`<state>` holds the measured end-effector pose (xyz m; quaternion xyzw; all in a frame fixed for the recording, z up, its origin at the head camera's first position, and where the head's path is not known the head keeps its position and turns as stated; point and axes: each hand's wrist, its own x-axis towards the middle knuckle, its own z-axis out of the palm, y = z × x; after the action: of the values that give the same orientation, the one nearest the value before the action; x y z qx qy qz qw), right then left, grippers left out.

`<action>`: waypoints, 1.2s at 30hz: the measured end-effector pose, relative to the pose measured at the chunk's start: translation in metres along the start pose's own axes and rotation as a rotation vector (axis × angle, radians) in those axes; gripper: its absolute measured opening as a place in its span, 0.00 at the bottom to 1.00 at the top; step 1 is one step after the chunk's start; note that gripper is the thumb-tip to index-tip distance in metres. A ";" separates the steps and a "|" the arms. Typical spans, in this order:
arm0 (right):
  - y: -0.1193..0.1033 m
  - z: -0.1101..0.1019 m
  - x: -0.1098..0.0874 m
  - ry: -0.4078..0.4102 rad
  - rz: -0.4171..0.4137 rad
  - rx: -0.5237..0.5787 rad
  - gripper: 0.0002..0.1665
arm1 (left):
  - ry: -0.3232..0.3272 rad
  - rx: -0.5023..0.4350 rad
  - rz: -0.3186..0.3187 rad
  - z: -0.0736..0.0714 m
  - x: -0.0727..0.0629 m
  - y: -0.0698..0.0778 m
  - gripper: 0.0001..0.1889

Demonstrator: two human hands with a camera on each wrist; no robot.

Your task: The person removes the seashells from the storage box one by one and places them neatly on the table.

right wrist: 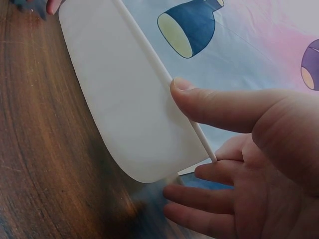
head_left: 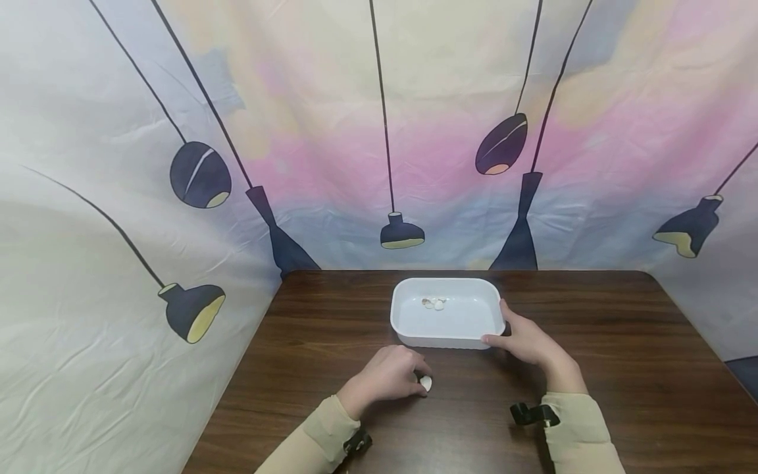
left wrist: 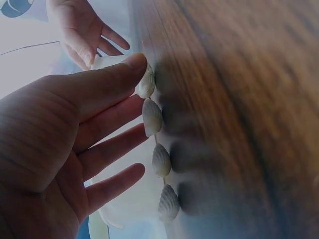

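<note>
A white rectangular tray (head_left: 453,327) stands on the brown table, with several small seashells (head_left: 438,305) grouped towards its back left. My right hand (head_left: 530,337) holds the tray's right end, the thumb (right wrist: 184,92) resting on the rim. In front of the tray, my left hand (head_left: 387,375) is low over the table and pinches a white seashell (head_left: 426,382) between thumb and index finger. The left wrist view shows ribbed seashells (left wrist: 161,160) lined up on the table beside the left fingers; from the head view the hand hides them.
The wood-grain table (head_left: 331,309) reaches back to a hanging cloth (head_left: 331,230) printed with lamps. Black straps with small devices (head_left: 533,415) sit at both wrists, over the light sleeves.
</note>
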<state>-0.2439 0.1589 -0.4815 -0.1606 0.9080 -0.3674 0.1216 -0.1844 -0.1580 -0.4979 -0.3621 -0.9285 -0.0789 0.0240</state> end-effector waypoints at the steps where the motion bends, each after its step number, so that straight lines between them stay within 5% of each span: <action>1: 0.000 0.000 0.000 0.000 0.000 0.001 0.67 | -0.002 -0.001 -0.001 0.000 0.000 0.000 0.14; 11: 0.000 0.000 0.000 -0.006 0.020 -0.006 0.67 | 0.005 -0.103 -0.050 -0.012 -0.002 -0.003 0.13; 20: -0.002 0.000 -0.001 -0.008 0.027 0.002 0.66 | 0.186 -0.425 -0.129 -0.030 0.009 -0.011 0.13; 28: -0.002 0.000 -0.001 -0.002 0.023 0.010 0.66 | 0.249 -0.504 -0.220 -0.032 0.049 -0.014 0.10; 36: -0.001 0.000 -0.002 -0.003 0.006 0.006 0.65 | 0.195 -0.539 -0.409 -0.023 0.095 -0.031 0.13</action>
<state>-0.2421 0.1587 -0.4809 -0.1581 0.9072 -0.3695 0.1244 -0.2752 -0.1206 -0.4693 -0.1525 -0.9210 -0.3584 -0.0001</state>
